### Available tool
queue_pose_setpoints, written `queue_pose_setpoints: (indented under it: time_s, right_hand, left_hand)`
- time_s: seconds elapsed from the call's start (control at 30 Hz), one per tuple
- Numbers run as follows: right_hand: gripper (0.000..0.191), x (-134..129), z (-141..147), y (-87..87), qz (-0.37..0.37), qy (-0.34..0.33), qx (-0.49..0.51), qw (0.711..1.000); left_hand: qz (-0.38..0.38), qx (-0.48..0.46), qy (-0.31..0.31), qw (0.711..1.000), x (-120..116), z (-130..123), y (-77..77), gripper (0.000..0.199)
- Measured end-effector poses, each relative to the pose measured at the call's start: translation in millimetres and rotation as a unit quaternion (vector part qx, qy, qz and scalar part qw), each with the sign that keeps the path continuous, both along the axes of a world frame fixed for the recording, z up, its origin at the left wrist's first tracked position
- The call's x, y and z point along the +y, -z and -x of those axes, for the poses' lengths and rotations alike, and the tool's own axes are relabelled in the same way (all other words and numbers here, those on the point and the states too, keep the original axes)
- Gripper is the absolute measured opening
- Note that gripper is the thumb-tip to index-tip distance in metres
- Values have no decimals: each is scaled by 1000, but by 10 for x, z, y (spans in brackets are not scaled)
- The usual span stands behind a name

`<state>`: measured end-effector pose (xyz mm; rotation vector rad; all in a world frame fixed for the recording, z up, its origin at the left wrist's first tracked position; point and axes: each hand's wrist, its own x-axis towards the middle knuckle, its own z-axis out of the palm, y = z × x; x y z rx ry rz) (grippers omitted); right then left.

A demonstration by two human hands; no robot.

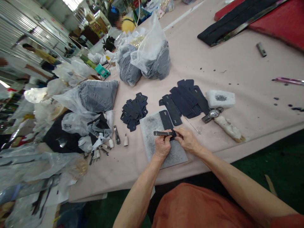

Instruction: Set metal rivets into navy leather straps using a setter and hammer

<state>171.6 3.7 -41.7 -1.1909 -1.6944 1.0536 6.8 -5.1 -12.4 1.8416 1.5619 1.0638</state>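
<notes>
Over the speckled grey board [152, 152], my left hand [163, 145] is closed around a dark metal tool [161, 133] that points left. My right hand [186, 138] pinches the edge of a small dark piece at the tool's right end. A larger dark strip [166, 119] lies on the board's upper right part, just above my hands. Beyond the board is a spread pile of dark strips [186, 98]. A second pile of smaller slotted dark pieces [134, 110] lies to the left.
A hammer [223, 123] and a white block [220, 98] lie on the right, with a thin awl [193, 126] nearer. Punches [117, 134], plastic bags [154, 53] and scraps crowd the left. People are in the background.
</notes>
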Motion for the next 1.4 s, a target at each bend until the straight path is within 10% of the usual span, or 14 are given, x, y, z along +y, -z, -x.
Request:
queue_pose_setpoints:
  time_s: [0.87,1.0,1.17,1.4]
  right_hand:
    - [42,-48,-27,-147,-13,-2,-52,999]
    - [33,-144,-416,-390,-57,107,-133,984]
    - [42,-277,-1256,-461,-87,280,-347,891]
    - [44,-310,-1629,-341,90,203,-448,866]
  left_hand:
    - [-52,86,32,994,37,-25,35,21]
    - [-56,100,30,993,31,-28,63,20]
    - [-60,93,23,994,31,-31,88,19]
    - [-17,128,15,992,33,-40,51,17]
